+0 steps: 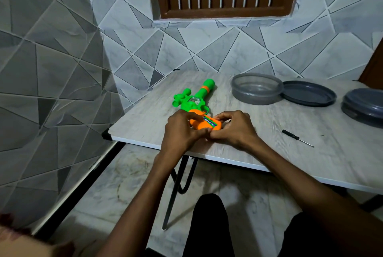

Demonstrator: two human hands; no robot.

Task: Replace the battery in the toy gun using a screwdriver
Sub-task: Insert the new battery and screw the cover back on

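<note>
Both hands are working at the orange grip of a toy gun lying on the surface.

A clear grey container is sitting open at the back of the surface with nothing showing inside it, its grey lid lying just beside it on the right; a second container, lidded, is standing at the right edge, its contents hidden. The toy gun is lying flat near the left front corner, green barrel pointing away, orange grip toward the person, and a green-and-blue battery is showing in the opened grip. The left hand and right hand are curling their fingers around that grip, thumbs meeting at its near edge. A black-handled screwdriver is lying free to the right.
</note>
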